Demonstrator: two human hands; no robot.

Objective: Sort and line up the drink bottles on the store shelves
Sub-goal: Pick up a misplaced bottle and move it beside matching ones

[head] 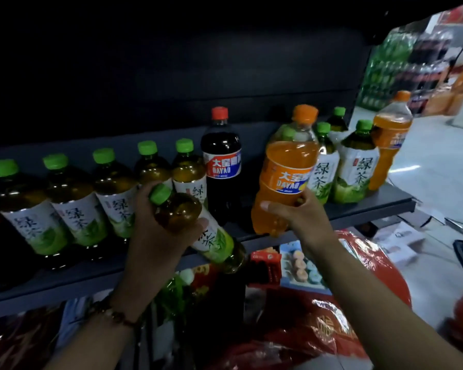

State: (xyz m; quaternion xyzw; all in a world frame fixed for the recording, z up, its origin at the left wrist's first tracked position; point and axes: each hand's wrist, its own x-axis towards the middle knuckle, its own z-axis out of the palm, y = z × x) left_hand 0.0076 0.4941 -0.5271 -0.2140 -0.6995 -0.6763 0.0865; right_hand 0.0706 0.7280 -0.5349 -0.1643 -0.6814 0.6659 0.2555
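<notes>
My left hand [155,231] grips a green-capped green tea bottle [198,225], tilted with its cap to the upper left, in front of the grey shelf [358,209]. My right hand [300,212] holds a large orange Dayao soda bottle [284,172] around its lower half, upright at the shelf's front edge. Several green tea bottles [72,204] stand in a row on the left. A dark cola bottle with a red cap [221,161] stands in the middle. More green tea bottles [356,166] and a second orange soda [390,137] stand at the right end.
Below the shelf lie red gift packages [332,316] and a box of pastel sweets [302,265]. Stacked drink crates [401,70] stand across the pale aisle floor at the upper right. The shelf's dark back panel rises behind the bottles.
</notes>
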